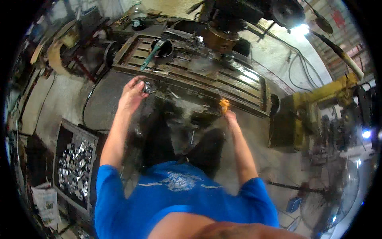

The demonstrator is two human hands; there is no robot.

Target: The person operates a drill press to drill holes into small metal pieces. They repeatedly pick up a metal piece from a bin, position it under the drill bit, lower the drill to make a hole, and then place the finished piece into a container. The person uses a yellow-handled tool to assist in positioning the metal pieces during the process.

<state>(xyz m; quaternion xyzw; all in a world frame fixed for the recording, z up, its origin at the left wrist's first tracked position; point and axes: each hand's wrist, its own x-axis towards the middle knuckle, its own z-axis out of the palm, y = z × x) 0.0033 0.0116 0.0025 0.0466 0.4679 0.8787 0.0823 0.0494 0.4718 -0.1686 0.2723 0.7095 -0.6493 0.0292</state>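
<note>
My left hand (132,95) is at the near left edge of the machine table (171,75), fingers closed on a small shiny metal part (148,88). Over the same front edge, farther right, my right hand (230,115) grips an orange tool (224,104) with a thin tip pointing toward the table; blur hides its exact kind. On the slotted table stands a dark round bowl (169,49), with a green-handled brush (150,57) lying across its rim. A drill-like machine head (221,38) hangs above the table, and what lies beneath it is blurred.
At the lower left a tray (90,175) holds many small metal blocks. A bottle of dark liquid (138,18) stands behind the table. A lit lamp (299,30) shines at upper right, near loose cables (298,59). Yellow machinery (294,119) stands on the right.
</note>
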